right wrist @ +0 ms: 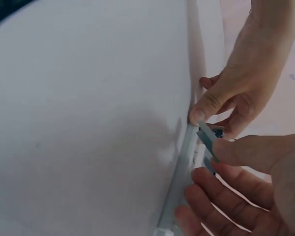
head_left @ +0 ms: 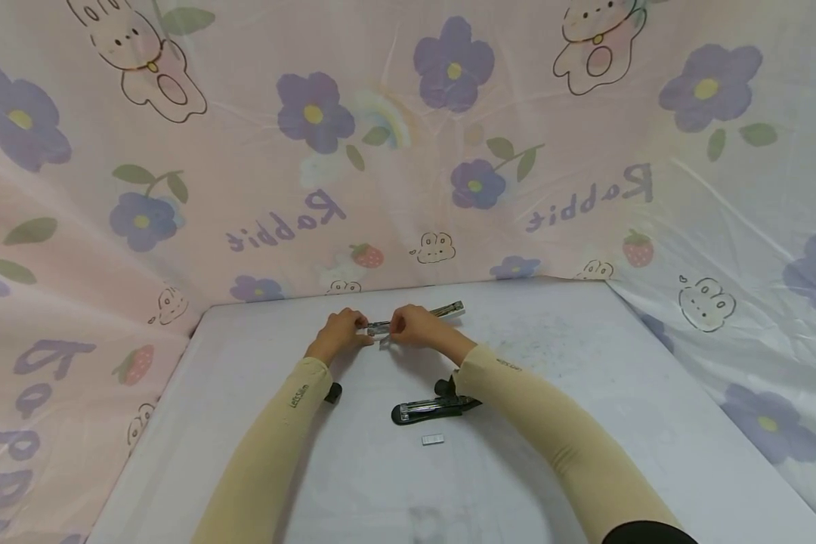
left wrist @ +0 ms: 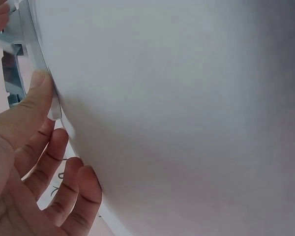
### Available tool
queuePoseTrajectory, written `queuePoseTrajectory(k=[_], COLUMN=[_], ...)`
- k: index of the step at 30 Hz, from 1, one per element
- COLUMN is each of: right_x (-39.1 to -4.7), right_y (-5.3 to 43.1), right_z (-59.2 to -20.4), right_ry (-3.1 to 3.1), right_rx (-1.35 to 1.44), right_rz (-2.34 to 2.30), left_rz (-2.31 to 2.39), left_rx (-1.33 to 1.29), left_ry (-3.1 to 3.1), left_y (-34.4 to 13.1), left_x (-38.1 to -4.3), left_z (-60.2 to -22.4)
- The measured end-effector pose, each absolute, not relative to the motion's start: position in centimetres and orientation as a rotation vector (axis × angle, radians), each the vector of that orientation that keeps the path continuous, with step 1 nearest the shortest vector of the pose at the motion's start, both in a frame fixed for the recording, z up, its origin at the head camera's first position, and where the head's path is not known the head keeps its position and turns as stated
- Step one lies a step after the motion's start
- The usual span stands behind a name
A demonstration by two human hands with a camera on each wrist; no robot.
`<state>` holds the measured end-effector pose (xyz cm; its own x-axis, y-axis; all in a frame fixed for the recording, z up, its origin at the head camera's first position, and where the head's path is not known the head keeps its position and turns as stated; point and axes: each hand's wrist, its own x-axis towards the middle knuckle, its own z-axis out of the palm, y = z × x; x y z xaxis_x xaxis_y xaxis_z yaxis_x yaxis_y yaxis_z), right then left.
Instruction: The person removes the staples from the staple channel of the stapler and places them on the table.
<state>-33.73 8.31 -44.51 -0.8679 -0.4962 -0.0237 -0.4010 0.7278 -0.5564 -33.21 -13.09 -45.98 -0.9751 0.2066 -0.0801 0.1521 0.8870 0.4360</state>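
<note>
At the far part of the table, an opened silver stapler (head_left: 449,308) lies lengthwise between the two hands. My left hand (head_left: 340,335) grips its left end, the thumb (left wrist: 39,93) on the metal rail and the other fingers curled beneath. Thumb and fingertips of my right hand (head_left: 418,329) pinch a short strip of staples (right wrist: 206,137), held tilted just over the stapler's open channel. The right hand covers the middle of the stapler in the head view. The right wrist view has the rail (right wrist: 174,196) running down past the curled fingers.
Nearer the body, a black stapler (head_left: 428,412) lies on the white table (head_left: 353,483), partly behind the right sleeve. Another staple strip (head_left: 433,439) lies just in front of it. A patterned curtain (head_left: 394,166) encloses the table's back and sides.
</note>
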Motion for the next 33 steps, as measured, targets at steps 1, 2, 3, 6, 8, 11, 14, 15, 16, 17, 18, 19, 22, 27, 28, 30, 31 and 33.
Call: queuePoseTrajectory(k=[1,2,3,6,8,11,14,15,16,17,18,19,22,27,28,30,31,33], right_x=[-33.68,-33.62,-33.54,-33.19,-33.06,-33.02,-33.13,-33.13,-33.13,-33.14,-33.15,-33.16,-33.21,-33.16,-33.11,-33.02,-32.97,-32.90], right_y=[8.36,8.41,8.45,8.55,8.61,8.66,8.67,8.68,8.69,8.69,8.70,8.71,8.74,8.73,8.71,8.70,8.67,8.65], right_z=[-44.64,-44.75,-44.84,-44.95,-44.97,-45.02,-45.13,-45.14,-45.15,-45.16,-45.17,-45.21,-45.33,-45.35,-45.32,-45.28,-45.21,-44.94], right_ry=[2.754,2.750,2.745,2.739,2.739,2.738,2.742,2.743,2.743,2.745,2.748,2.751,2.757,2.762,2.762,2.763,2.763,2.767], right_rx=[-0.728,-0.732,-0.734,-0.735,-0.729,-0.715,-0.714,-0.715,-0.718,-0.721,-0.725,-0.728,-0.727,-0.715,-0.711,-0.713,-0.723,-0.749], right_rz=[-0.822,-0.812,-0.806,-0.789,-0.778,-0.761,-0.726,-0.714,-0.705,-0.691,-0.675,-0.660,-0.621,-0.597,-0.595,-0.587,-0.583,-0.567], left_rz=[0.664,0.670,0.678,0.687,0.691,0.684,0.677,0.685,0.687,0.686,0.688,0.692,0.697,0.688,0.689,0.682,0.683,0.677], left_rx=[0.277,0.273,0.271,0.260,0.264,0.259,0.250,0.246,0.247,0.252,0.254,0.255,0.259,0.262,0.262,0.265,0.263,0.267], left_ry=[2.930,2.929,2.927,2.913,2.913,2.914,2.917,2.915,2.918,2.921,2.921,2.921,2.921,2.915,2.913,2.909,2.907,2.908], left_y=[-13.05,-13.00,-12.97,-12.83,-12.84,-12.88,-12.96,-12.97,-12.97,-12.97,-12.96,-12.94,-12.88,-12.85,-12.85,-12.94,-12.99,-13.10], left_x=[-33.19,-33.16,-33.11,-32.91,-32.87,-32.75,-32.75,-32.75,-32.77,-32.80,-32.81,-32.82,-32.84,-32.83,-32.84,-32.81,-32.81,-32.85], left_z=[-45.96,-45.94,-45.92,-45.59,-45.56,-45.48,-45.55,-45.56,-45.60,-45.65,-45.68,-45.69,-45.72,-45.62,-45.58,-45.55,-45.55,-45.59])
